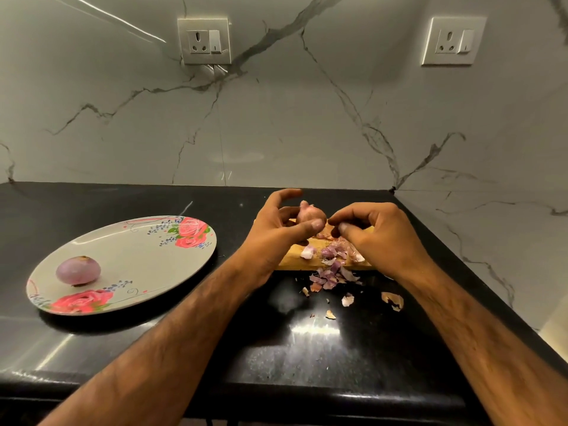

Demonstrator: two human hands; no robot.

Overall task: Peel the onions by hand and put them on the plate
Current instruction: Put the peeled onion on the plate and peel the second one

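Held onion [310, 215] above board; peeled onion [78, 270] on plate [147, 259].
Left hand [276, 229] grips the held onion over the wooden board [295, 256], right of the plate. Right hand [368, 232] is curled just beside it; cannot tell whether it pinches skin. Skin scraps [332, 272] lie on board and worktop [307, 348].

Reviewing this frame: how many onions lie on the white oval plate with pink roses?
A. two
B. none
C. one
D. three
C: a single peeled purple onion lies on the white oval plate with pink roses. The only other onion in view, a pinkish onion, is held in the grip of the left hand above the wooden cutting board.
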